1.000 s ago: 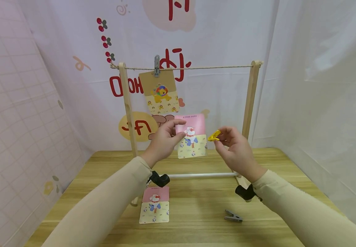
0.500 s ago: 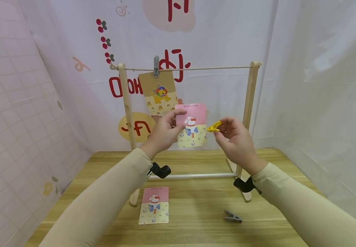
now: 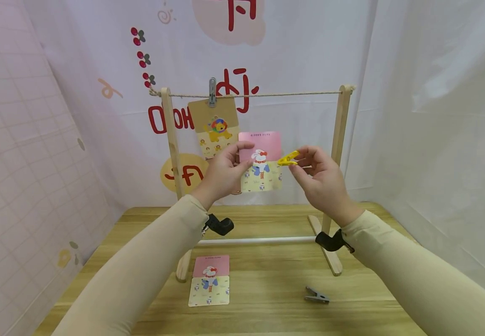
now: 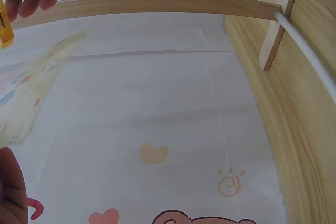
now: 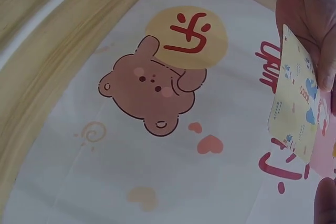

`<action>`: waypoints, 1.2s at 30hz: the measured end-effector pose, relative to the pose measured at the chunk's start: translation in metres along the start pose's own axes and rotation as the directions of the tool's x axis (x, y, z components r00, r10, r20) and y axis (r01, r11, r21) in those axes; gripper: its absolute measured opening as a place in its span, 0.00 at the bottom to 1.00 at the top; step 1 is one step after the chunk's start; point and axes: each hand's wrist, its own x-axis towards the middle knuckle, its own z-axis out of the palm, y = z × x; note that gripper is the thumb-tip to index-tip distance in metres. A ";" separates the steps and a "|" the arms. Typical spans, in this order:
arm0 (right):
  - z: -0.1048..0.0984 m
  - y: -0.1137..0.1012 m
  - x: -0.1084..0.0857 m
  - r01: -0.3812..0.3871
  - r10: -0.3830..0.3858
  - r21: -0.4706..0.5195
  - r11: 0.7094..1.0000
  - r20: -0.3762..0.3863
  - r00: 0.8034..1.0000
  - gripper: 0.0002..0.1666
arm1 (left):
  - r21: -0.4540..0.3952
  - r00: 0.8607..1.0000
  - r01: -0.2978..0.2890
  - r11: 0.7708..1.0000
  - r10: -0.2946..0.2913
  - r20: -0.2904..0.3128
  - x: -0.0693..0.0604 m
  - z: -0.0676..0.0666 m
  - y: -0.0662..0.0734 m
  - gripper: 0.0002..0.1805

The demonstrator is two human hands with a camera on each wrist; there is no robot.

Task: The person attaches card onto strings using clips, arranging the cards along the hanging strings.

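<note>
My left hand point(image 3: 224, 173) pinches a pink and yellow card point(image 3: 261, 181) with a cartoon rabbit by its left edge, holding it upright below the rope point(image 3: 292, 94). Just right of the card, my right hand point(image 3: 319, 179) grips a yellow clothespin point(image 3: 288, 159) between thumb and fingers, its nose pointing at the card. A brown and yellow lion card point(image 3: 214, 128) hangs from the rope under a grey clothespin point(image 3: 212, 92). In the left wrist view the yellow clothespin point(image 4: 5, 27) shows only in part. The right wrist view shows the held card point(image 5: 296, 98) from the side.
The rope runs between two wooden posts point(image 3: 338, 135) joined low down by a white rod point(image 3: 263, 241). A second rabbit card point(image 3: 210, 282) lies on the wooden table point(image 3: 267, 289), and a grey clothespin point(image 3: 317, 295) lies to its right. Behind hangs a printed cloth point(image 3: 301, 51).
Both hands have risen toward the rope, carrying the card and the yellow clothespin. The clothespin has turned toward level. The hanging card and the things on the table stay put.
</note>
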 end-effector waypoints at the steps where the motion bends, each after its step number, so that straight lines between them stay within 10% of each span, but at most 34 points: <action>1: 0.000 -0.001 0.002 -0.003 0.003 0.001 1.000 -0.004 1.000 0.15 | -0.010 1.000 0.005 1.000 -0.005 0.004 0.001 0.000 0.001 0.22; 36: 0.007 -0.023 0.068 -0.062 0.069 0.107 0.992 -0.070 0.995 0.13 | -0.067 0.999 -0.015 0.998 0.012 -0.048 0.027 -0.009 0.022 0.26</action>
